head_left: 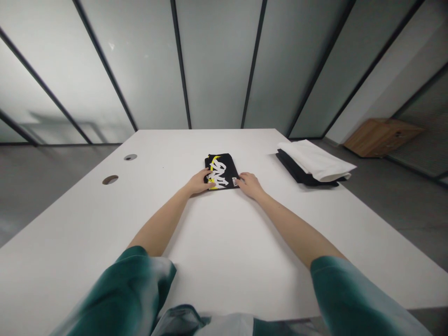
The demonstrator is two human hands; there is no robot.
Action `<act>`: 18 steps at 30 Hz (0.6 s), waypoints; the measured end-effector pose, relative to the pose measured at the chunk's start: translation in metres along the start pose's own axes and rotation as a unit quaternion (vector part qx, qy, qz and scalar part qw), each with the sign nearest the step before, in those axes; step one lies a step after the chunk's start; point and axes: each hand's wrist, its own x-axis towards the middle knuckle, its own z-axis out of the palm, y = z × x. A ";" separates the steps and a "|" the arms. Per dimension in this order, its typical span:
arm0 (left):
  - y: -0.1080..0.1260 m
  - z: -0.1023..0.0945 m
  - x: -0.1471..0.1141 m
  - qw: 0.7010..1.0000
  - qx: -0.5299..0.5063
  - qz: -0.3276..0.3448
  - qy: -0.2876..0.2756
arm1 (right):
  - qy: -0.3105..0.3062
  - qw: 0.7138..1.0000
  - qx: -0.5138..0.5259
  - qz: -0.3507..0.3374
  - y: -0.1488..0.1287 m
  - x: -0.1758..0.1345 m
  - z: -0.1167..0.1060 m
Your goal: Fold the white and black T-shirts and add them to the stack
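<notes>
A black folded garment [229, 164] with large white lettering and yellow marks lies flat on the white table, forming a compact rectangle. My left hand [199, 182] grips its left edge, with the thumb over the print and the fingers along the side. At the near right corner, my right hand [250, 185] holds the other edge between thumb and fingers. The undersides of both hands' grips are hidden. What kind of garment it is cannot be made out in its folded state.
On the right of the table [224, 242] a folded white cloth [315, 158] lies over a black one [296, 170]. Two round holes [110, 179] pierce the tabletop at left. Behind stands a frosted glass partition [217, 65]; a wooden cabinet [376, 135] stands on the floor at right.
</notes>
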 end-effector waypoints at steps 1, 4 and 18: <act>0.000 0.000 0.000 1.000 0.001 0.000 0.000 | -0.001 1.000 0.000 0.000 0.000 0.000 0.000; -0.001 0.002 0.000 1.000 0.003 0.003 0.007 | -0.001 1.000 0.000 0.003 0.000 0.000 0.001; -0.003 0.004 0.003 0.996 -0.055 0.013 0.072 | -0.006 0.995 0.091 0.034 0.007 0.003 0.004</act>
